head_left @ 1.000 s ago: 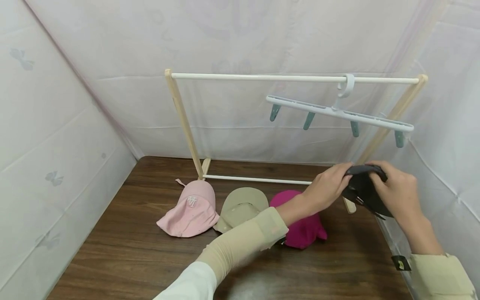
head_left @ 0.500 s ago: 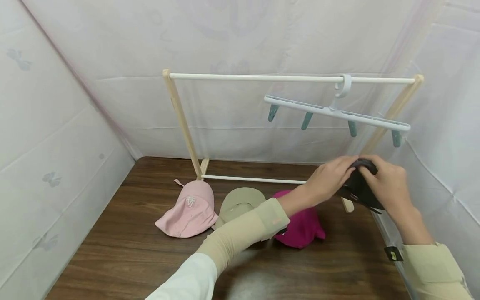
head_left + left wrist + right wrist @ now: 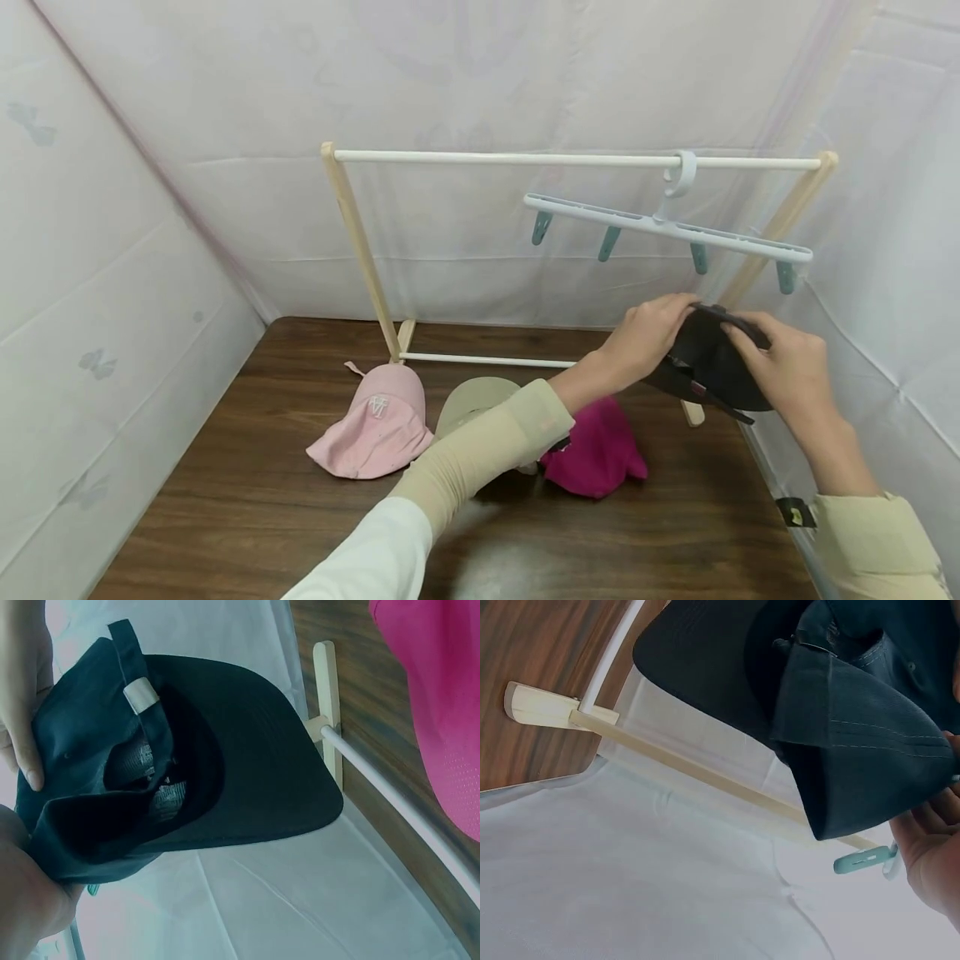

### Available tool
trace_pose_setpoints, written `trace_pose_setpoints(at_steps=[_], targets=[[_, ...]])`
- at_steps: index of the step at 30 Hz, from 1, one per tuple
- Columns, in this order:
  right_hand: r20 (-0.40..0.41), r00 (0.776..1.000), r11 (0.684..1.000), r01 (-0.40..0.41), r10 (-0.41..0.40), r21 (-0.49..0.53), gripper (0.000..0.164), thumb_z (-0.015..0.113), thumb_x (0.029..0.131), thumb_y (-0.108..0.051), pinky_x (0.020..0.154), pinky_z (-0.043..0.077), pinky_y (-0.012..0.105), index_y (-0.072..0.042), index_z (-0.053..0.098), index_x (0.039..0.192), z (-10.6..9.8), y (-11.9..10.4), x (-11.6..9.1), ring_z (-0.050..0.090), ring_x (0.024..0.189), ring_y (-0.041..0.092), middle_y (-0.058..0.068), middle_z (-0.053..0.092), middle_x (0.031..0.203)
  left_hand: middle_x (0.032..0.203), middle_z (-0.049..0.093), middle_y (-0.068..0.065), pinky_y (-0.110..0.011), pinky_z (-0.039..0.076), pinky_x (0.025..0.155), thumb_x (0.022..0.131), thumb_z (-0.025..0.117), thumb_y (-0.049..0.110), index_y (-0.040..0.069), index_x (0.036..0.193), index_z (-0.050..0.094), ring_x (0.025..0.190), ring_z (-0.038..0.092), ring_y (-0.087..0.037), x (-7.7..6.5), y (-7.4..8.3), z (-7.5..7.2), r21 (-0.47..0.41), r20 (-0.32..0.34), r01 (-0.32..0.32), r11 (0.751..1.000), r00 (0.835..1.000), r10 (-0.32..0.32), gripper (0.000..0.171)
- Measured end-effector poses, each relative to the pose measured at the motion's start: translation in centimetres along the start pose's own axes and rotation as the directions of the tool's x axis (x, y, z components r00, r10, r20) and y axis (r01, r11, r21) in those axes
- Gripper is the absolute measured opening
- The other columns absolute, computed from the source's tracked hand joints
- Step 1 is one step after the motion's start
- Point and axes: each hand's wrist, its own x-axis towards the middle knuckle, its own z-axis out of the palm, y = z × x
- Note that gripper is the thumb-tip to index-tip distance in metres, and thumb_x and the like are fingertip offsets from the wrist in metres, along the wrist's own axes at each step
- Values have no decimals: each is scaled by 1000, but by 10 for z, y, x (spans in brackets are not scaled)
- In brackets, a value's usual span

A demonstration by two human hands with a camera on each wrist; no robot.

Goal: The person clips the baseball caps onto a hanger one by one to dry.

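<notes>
Both hands hold a black cap (image 3: 705, 358) below the right part of a pale blue clip hanger (image 3: 667, 225). My left hand (image 3: 648, 337) grips its upper left edge. On the other side, my right hand (image 3: 787, 358) pinches the cap between thumb and fingers. The left wrist view shows the cap's dark brim (image 3: 259, 750) and a back strap with a metal buckle (image 3: 141, 695). Teal clips, such as the rightmost clip (image 3: 785, 277), hang from the hanger above the hands. Part of the cap's crown is hidden by the fingers.
A pink cap (image 3: 386, 408), an olive cap (image 3: 468, 400) and a magenta cap (image 3: 600, 450) lie on the brown table (image 3: 247, 500). My left forearm partly covers the olive one. Behind stands a wooden-ended rack (image 3: 360, 242) with white rods (image 3: 480, 157). Pale curtains enclose the table.
My left hand has moved up and slightly left. The black cap is spread wider between the hands, and its strap shows more. The whole view has shifted a little.
</notes>
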Motion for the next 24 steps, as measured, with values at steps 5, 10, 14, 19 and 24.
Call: trace_pose_setpoints(at_steps=[5, 10, 14, 19, 24], targets=[[6, 1000, 1000, -7, 7, -1, 19, 82, 83, -2, 61, 35, 13, 3, 76, 100, -2, 2, 1, 69, 65, 43, 23, 74, 84, 122, 69, -3, -14, 51, 90, 111, 43, 16, 7, 132, 61, 114, 66, -11, 1, -1, 0, -7, -7, -4, 1000, 1000, 3, 30], [1, 1000, 1000, 17, -17, -1, 20, 82, 81, -1, 58, 36, 13, 4, 75, 99, -3, 6, 3, 68, 61, 43, 23, 74, 82, 119, 70, -2, -13, 51, 88, 110, 45, 17, 7, 130, 63, 111, 67, -10, 4, -1, 1, 10, -7, 3, 1000, 1000, -3, 28], [-3, 999, 999, 32, -32, 3, 20, 82, 81, -1, 62, 35, 7, 4, 75, 100, -4, 9, 7, 69, 62, 21, 22, 74, 81, 117, 70, -1, -14, 52, 85, 111, 42, 19, 9, 130, 62, 108, 67, -9, 8, -1, 1, 27, 6, 32, 999, 999, -33, 29], [14, 999, 996, -46, 45, 81, 19, 77, 89, -3, 75, 32, -4, 4, 74, 106, -6, 14, 15, 44, 83, -31, 24, 74, 91, 117, 70, -1, -14, 52, 81, 111, 40, 19, 8, 128, 62, 105, 67, -8, 13, -2, -1, 17, 12, 88, 996, 996, -88, 30], [-24, 973, 968, -224, 228, 116, 23, 65, 100, -10, 75, 33, -3, 6, 70, 116, -13, 20, 24, 43, 83, -33, 29, 72, 101, 118, 71, -1, -14, 53, 79, 111, 40, 18, 7, 129, 62, 104, 67, -7, 15, -5, -4, 11, 18, 129, 992, 992, -129, 30]])
